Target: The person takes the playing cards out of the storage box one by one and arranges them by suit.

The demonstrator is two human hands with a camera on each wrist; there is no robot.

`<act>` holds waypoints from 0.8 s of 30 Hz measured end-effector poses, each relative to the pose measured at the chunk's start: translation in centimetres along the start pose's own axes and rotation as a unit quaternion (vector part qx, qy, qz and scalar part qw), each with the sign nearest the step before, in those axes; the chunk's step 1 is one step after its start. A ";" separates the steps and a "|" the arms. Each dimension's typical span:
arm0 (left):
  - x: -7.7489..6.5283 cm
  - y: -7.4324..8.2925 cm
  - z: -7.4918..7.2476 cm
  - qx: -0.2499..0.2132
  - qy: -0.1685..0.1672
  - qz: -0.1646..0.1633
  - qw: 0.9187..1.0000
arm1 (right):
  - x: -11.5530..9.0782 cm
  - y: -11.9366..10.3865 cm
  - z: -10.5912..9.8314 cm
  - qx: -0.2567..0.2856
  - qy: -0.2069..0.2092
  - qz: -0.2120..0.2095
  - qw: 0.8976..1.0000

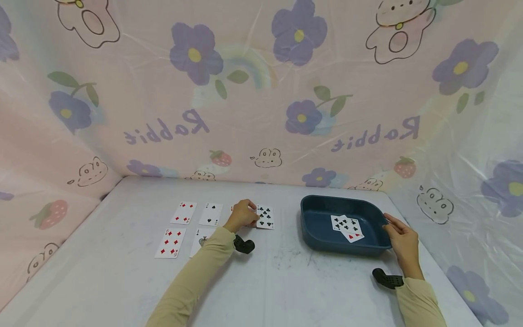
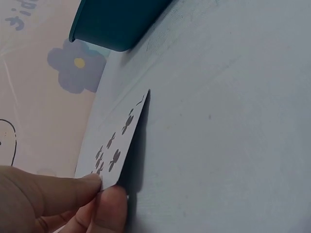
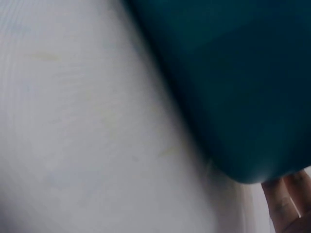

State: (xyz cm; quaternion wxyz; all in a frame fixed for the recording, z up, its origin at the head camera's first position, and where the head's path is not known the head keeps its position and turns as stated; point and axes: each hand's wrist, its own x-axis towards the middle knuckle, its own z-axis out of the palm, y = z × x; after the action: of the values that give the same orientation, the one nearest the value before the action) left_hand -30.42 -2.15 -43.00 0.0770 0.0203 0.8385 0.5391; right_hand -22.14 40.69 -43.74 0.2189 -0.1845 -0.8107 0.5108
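Directions are read from the head view, with 12 o'clock toward the patterned backdrop (image 1: 245, 104). The left hand (image 1: 244, 213) pinches one edge of a club card (image 1: 266, 217) between thumb and fingers, the grip fully closed on it. In the left wrist view, the card is tilted over the white table (image 1: 286, 284) and casts a shadow; contact between card and table cannot be confirmed. A red-marked card (image 1: 232, 208) is mostly hidden behind this hand. At 9 o'clock from the hand lie a spade card (image 1: 211, 211) and, farther out, a four of diamonds (image 1: 183, 213). At 8 o'clock lie an ace of spades (image 1: 200, 240), partly covered by the left sleeve (image 1: 196, 281), and a six of diamonds (image 1: 170, 243). At 3 o'clock stands a blue tray (image 1: 316, 229), containing a black-pipped card (image 1: 347, 223) overlapping a heart card (image 1: 354, 237). The right hand (image 1: 402, 238) grips the tray's wall at the tray's 3 o'clock end, thumb and fingers closed on the rim.
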 end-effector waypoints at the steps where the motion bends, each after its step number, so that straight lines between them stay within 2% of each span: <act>1: 0.0 0.0 0.0 0.000 0.000 -0.001 1.000 | 0.0 0.0 0.0 0.000 0.000 0.001 1.000; 11: -0.1 0.1 -0.2 -0.016 -0.007 -0.006 1.000 | -0.1 0.0 0.1 0.002 0.004 -0.002 1.000; 16: -0.1 0.2 -0.3 -0.020 -0.009 -0.018 1.000 | -0.1 0.0 0.1 0.005 0.005 -0.006 1.000; 21: 0.0 0.7 -0.5 0.020 -0.002 -0.019 1.000 | -0.1 0.0 0.1 0.000 0.005 -0.001 1.000; 24: -0.1 1.1 -0.7 0.041 -0.001 -0.007 0.999 | 0.0 -0.1 0.1 -0.007 0.007 0.003 1.000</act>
State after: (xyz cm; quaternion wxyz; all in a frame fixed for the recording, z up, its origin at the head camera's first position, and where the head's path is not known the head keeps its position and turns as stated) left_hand -30.50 -2.31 -41.69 0.0810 0.0180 0.8597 0.5040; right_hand -22.18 40.60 -43.71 0.2217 -0.1920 -0.8122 0.5043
